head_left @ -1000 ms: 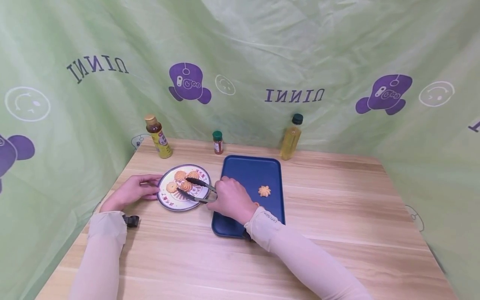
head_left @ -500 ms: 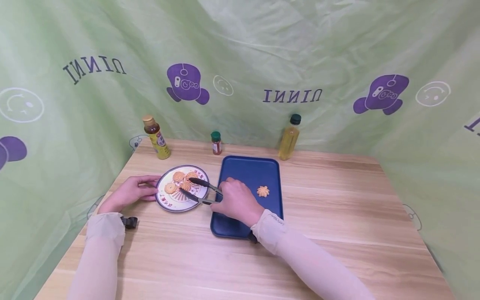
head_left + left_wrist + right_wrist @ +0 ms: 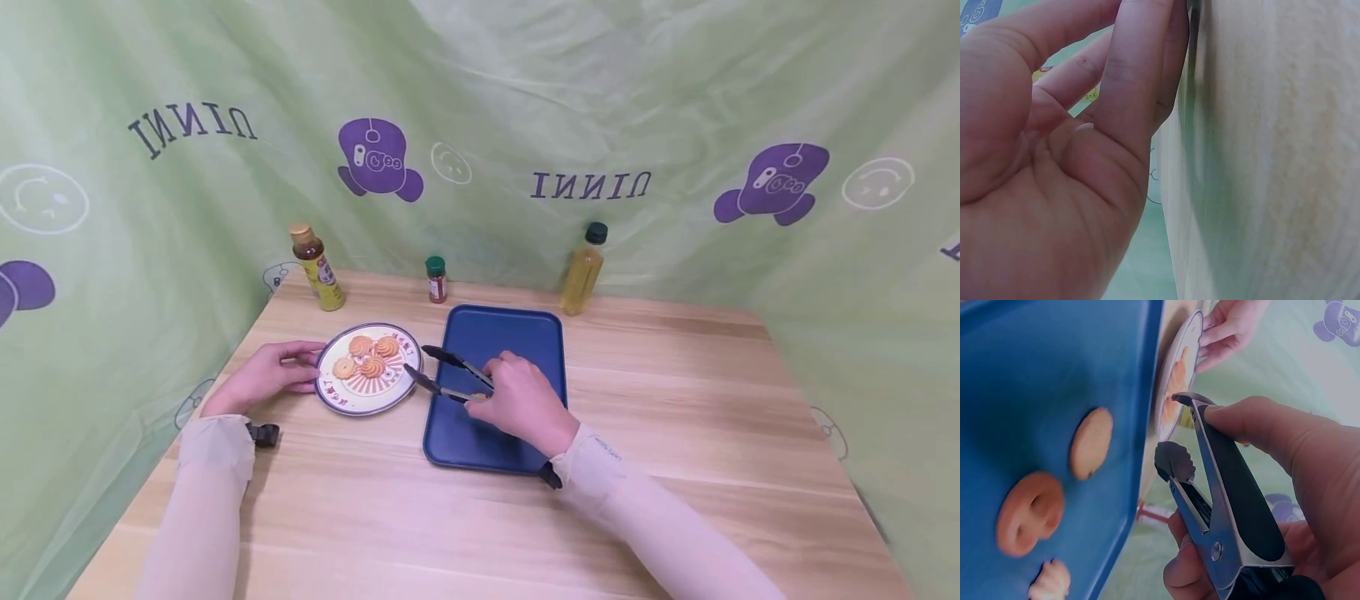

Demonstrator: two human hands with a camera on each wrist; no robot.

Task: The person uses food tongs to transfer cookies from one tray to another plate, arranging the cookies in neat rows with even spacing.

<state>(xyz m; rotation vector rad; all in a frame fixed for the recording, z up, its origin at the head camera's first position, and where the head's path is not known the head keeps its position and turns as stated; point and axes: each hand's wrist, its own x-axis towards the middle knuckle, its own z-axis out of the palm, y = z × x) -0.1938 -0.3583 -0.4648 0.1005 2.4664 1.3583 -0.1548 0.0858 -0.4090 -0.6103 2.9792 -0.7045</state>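
Note:
My right hand grips black-and-steel tongs over the left edge of the blue tray. The tong tips stand apart and hold nothing. The right wrist view shows the tongs in my right hand above the tray, where three cookies lie. In the head view my hand hides them. My left hand pinches the left rim of a round patterned plate that carries several swirl cookies. The left wrist view shows only my left hand against the wood.
Along the back of the wooden table stand a brown sauce bottle, a small spice jar and a yellow oil bottle. Green printed cloth walls in the left, back and right sides.
My right hand has drawn the empty tongs to the right, off the plate and over the tray's left edge. Its hand now covers the cookie on the tray. The left hand has stayed.

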